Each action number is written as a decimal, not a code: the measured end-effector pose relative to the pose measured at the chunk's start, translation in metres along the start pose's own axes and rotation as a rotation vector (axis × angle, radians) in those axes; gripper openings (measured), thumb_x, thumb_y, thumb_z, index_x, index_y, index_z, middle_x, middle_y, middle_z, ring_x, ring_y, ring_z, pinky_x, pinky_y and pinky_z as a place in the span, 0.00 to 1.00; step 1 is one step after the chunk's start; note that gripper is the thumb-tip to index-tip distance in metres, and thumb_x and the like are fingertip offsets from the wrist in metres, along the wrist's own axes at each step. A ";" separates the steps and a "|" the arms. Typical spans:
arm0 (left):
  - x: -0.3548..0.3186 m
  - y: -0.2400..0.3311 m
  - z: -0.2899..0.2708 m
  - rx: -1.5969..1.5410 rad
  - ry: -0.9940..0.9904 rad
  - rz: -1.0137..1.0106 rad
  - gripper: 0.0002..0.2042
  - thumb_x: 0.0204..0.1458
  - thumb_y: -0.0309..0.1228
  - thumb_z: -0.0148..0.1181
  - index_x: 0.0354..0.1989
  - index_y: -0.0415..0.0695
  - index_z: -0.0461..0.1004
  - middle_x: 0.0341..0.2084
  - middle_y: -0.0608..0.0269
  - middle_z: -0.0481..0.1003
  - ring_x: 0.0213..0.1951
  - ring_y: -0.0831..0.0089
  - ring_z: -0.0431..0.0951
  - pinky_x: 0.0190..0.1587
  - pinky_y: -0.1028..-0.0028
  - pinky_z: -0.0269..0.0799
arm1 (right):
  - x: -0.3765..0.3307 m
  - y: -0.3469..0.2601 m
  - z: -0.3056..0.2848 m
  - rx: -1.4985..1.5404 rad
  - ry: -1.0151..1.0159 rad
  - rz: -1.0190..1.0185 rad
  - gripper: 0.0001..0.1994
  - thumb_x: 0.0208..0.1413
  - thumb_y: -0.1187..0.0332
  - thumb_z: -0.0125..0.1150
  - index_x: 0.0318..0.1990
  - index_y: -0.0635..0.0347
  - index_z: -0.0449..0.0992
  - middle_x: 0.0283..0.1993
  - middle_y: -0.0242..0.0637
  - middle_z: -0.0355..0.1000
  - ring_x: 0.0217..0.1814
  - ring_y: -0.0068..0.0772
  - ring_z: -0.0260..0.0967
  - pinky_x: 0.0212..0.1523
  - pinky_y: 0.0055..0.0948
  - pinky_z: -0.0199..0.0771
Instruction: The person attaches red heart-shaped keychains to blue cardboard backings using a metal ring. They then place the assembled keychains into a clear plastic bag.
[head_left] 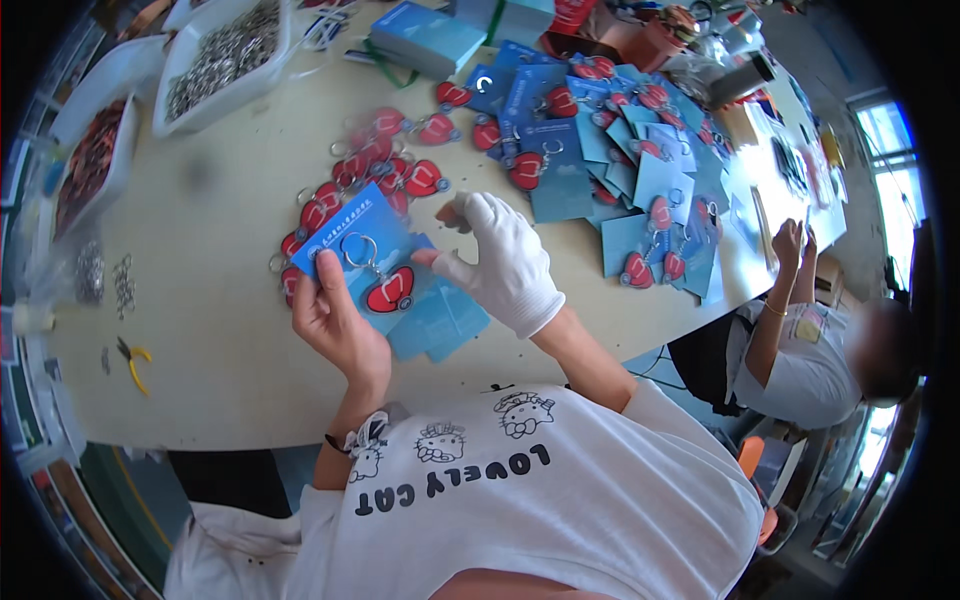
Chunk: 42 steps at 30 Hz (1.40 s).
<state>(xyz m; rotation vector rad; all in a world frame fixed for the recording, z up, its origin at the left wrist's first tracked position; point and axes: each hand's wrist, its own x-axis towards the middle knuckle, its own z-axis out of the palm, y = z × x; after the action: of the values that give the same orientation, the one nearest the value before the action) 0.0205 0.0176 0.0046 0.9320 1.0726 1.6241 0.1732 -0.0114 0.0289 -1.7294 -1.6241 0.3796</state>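
My bare left hand [343, 325] grips a blue card [362, 228] by its left edge, thumb on top. A red heart-shaped keychain [390, 290] with a silver split ring lies against the card's face. To the right of it hovers my right hand [510, 262], in a white glove that leaves the thumb and index fingertips bare. Its thumb and index finger are apart, with nothing visible between them. Under the held card, several blue cards [440, 318] lie on the table. Just beyond is a pile of red heart keychains [425, 178].
At the right spreads a heap of blue cards [560, 150] with keychains. Stacked blue cards [425, 38] stand at the back. White bins of metal rings [285, 50] and red pieces [122, 165] sit far left, yellow-handled pliers [138, 368] nearer. Another person [800, 350] works at right.
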 end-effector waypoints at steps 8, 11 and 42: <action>0.006 -0.009 0.016 0.076 -0.390 0.058 0.12 0.58 0.29 0.57 0.44 0.33 0.73 0.36 0.65 0.74 0.38 0.81 0.71 0.39 0.81 0.65 | 0.015 0.017 -0.011 0.982 -0.156 0.342 0.17 0.54 0.68 0.61 0.48 0.68 0.72 0.40 0.31 0.73 0.38 0.20 0.70 0.42 0.26 0.71; 0.035 -0.012 0.006 0.334 -0.458 0.225 0.16 0.54 0.31 0.61 0.47 0.36 0.72 0.41 0.58 0.74 0.43 0.71 0.73 0.45 0.74 0.66 | 0.020 0.068 -0.059 0.547 0.157 0.278 0.12 0.55 0.69 0.57 0.45 0.64 0.76 0.34 0.28 0.72 0.38 0.20 0.68 0.40 0.21 0.69; 0.059 0.000 0.003 0.525 -0.740 0.392 0.13 0.50 0.21 0.60 0.44 0.37 0.70 0.35 0.54 0.78 0.38 0.66 0.80 0.40 0.72 0.72 | 0.050 0.014 0.032 1.329 -0.258 0.408 0.13 0.55 0.67 0.61 0.46 0.61 0.78 0.42 0.28 0.76 0.40 0.16 0.69 0.39 0.21 0.69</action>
<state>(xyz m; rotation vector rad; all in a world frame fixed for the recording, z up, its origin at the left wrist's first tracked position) 0.0077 0.0745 0.0104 1.9991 0.8119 1.1063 0.1703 0.0464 0.0098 -0.9116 -0.7154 1.5045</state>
